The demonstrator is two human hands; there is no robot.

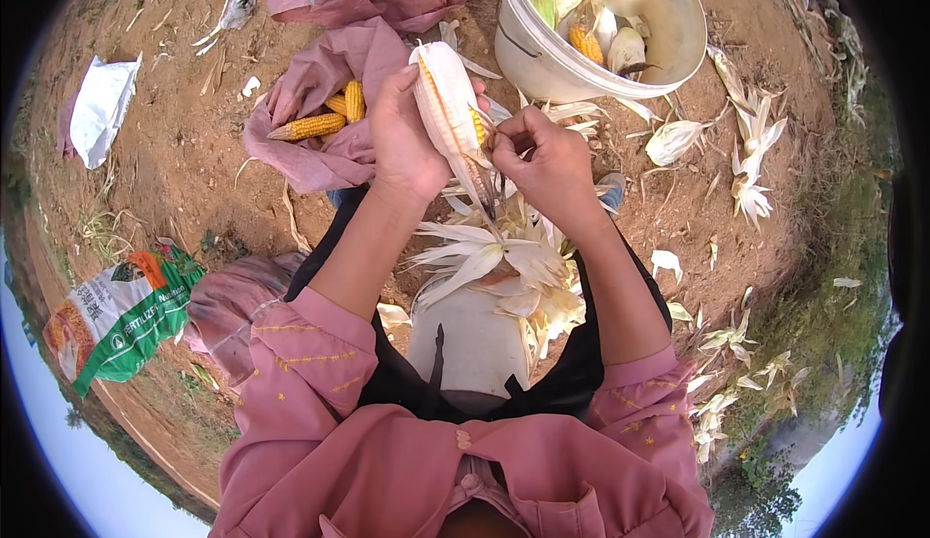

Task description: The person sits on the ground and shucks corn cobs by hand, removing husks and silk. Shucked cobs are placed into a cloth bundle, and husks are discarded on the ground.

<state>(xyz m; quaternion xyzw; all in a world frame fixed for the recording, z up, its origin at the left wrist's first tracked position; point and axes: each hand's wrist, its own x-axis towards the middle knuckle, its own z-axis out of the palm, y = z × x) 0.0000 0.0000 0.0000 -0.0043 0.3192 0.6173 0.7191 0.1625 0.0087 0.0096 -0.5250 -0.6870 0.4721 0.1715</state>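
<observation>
corn cob (448, 102) in left hand (402, 136), right hand (542, 155) pinching husk

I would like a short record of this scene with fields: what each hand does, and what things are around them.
left hand: grips a corn cob in pale husk, held upright
right hand: pinches a husk strip at the cob's side
white bucket: beyond the hands, holds husked and unhusked cobs
pink cloth: to the left, with yellow cobs lying on it
loose husks: piled on the lap
ground: bare brown soil, with a printed sack at the left
</observation>
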